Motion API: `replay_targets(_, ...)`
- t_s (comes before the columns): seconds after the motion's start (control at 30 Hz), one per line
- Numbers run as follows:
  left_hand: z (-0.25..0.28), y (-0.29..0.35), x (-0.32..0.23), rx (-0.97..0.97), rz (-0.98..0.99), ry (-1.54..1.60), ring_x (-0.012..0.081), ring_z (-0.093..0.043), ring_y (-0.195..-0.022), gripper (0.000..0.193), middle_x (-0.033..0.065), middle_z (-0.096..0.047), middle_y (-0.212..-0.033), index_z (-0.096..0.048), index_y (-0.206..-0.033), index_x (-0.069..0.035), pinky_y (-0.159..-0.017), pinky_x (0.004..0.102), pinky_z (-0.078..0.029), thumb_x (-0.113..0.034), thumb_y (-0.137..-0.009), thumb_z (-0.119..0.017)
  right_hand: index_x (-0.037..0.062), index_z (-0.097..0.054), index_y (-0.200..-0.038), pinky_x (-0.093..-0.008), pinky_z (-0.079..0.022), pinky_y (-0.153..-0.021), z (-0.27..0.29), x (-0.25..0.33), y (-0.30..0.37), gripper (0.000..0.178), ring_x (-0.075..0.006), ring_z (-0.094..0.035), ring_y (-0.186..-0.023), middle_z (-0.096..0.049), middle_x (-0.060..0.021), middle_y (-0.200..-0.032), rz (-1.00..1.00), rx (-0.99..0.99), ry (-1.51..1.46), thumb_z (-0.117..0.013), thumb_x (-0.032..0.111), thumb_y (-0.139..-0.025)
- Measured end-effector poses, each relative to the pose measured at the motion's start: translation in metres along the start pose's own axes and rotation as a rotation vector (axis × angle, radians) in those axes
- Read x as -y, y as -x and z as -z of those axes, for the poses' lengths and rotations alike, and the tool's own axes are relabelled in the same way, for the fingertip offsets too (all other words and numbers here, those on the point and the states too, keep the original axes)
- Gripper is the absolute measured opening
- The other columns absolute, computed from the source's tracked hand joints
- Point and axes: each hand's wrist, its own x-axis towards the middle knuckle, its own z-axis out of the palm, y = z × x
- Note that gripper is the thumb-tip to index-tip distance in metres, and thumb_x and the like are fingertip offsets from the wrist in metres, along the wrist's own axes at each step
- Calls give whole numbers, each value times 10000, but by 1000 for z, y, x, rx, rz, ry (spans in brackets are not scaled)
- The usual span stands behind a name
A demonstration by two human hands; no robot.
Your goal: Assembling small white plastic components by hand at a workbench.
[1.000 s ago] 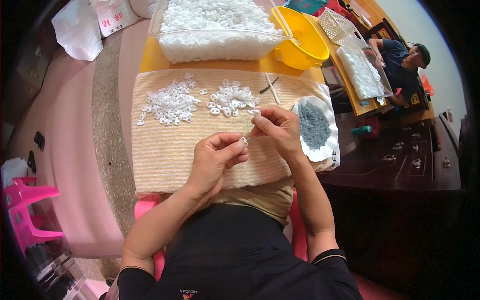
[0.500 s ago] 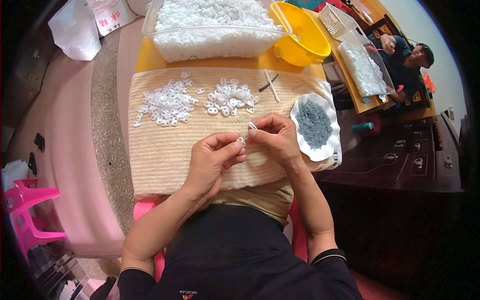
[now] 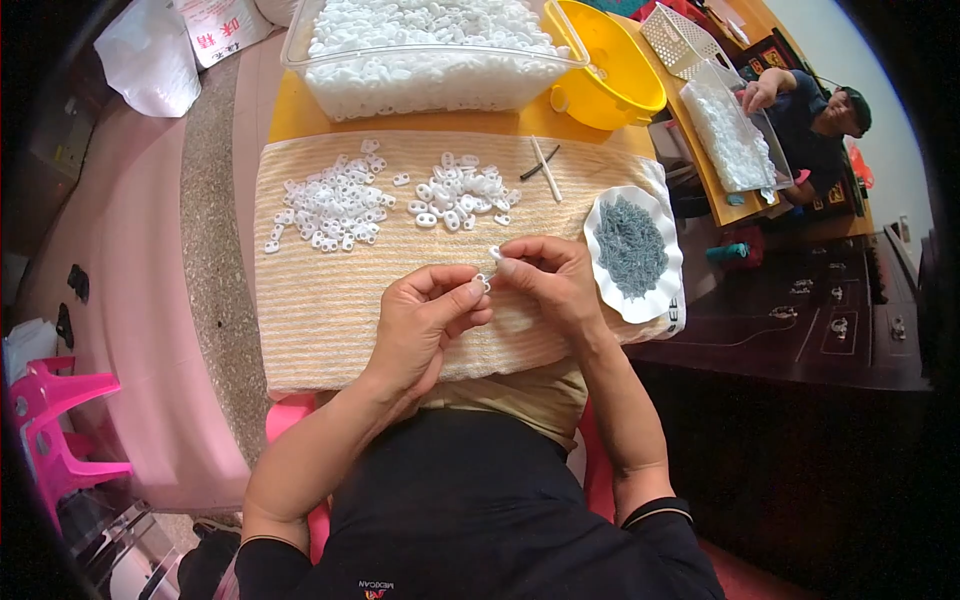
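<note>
Over the middle of the striped towel (image 3: pixel 330 330), my left hand (image 3: pixel 430 315) pinches a small white plastic piece with round holes (image 3: pixel 483 281). Close beside it, my right hand (image 3: pixel 550 280) pinches another small white plastic piece (image 3: pixel 496 254) between thumb and forefinger. The two pieces are nearly together; whether they touch I cannot tell. Beyond my hands lie two heaps of white two-holed plastic pieces, a larger left heap (image 3: pixel 335 205) and a smaller right heap (image 3: pixel 460 195). A white wavy-rimmed dish (image 3: pixel 640 312) of small grey-blue parts (image 3: pixel 630 248) sits right of my right hand.
A white stick (image 3: pixel 546 170) crosses a black one on the towel. Behind stand a clear tub (image 3: pixel 440 62) full of white pieces and a yellow basin (image 3: pixel 625 100). Another person (image 3: pixel 800 125) works at a table on the right. A pink stool (image 3: pixel 60 430) stands left.
The white piece in my right hand has tilted and dipped slightly toward the left hand's piece. My left hand has hardly moved. The other person's hand has lowered to their container.
</note>
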Motion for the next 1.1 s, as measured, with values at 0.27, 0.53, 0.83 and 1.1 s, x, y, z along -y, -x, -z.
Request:
replay_targets(0.27,0,-1,0,9,-9,-10,151,-646,-781,147,91,-656,-881,-613,-1007,17,-713,274,-572,-25,-868,-638,-26,-656,-980,-261,-539,-720,-1,0,5,151,-144,-659,-764,-680,-96,-880,-16,64,-130,-676,13,-835)
replay_targets(0.53,1,-4,1,10,-12,1,149,-648,-782,150,98,-662,-913,-617,-1013,22,-714,268,-574,-22,-871,-633,-31,-657,-964,-259,-534,-743,-5,3,8,144,-138,-650,-807,-678,-92,-896,-118,87,-188,-682,17,-831)
replay_targets(0.83,1,-4,-1,0,12,9,151,-648,-784,142,112,-661,-920,-615,-1005,25,-712,273,-573,-12,-869,-632,-42,-617,-1110,-271,-539,-781,-5,0,6,273,-161,-649,-883,-670,-120,-991,-147,167,-255,-656,-11,-841)
replay_targets(1.1,1,-5,-3,-14,21,1,154,-651,-782,152,116,-664,-920,-617,-1010,37,-713,270,-571,-7,-866,-635,-41,-598,-1142,-282,-541,-797,-3,5,6,304,-168,-649,-899,-668,-123,-1010,-183,192,-270,-654,-2,-846)
